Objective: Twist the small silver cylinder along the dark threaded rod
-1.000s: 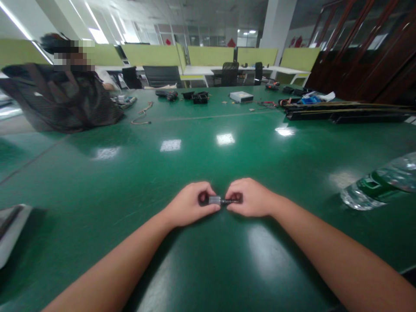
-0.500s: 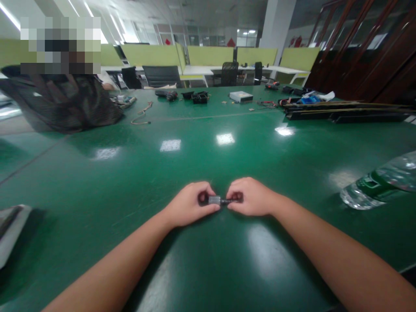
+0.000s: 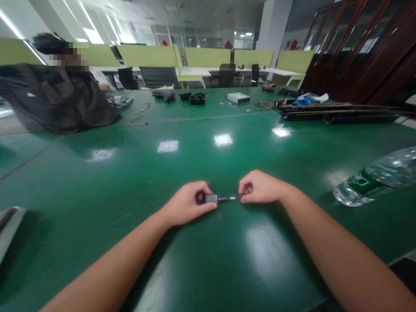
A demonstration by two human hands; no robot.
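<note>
A small grey metal cylinder with a thin rod lies along the tabletop, its rod toward the right. My left hand is closed around the cylinder's body, thumb along the near side and fingers behind it. To the right, my right hand is closed in a pinch on a small dark piece, too small to name. A narrow gap separates that piece from the rod's pale tip. Both hands are low over the green table.
A clear plastic bottle lies at the right. At the left are a dark bag and a pale-edged object. Tools, a silver box and black strips line the back. A person is behind the bag.
My right hand has drawn away to the right with a small dark piece, baring the rod's pale tip. The left hand keeps its hold on the cylinder.
</note>
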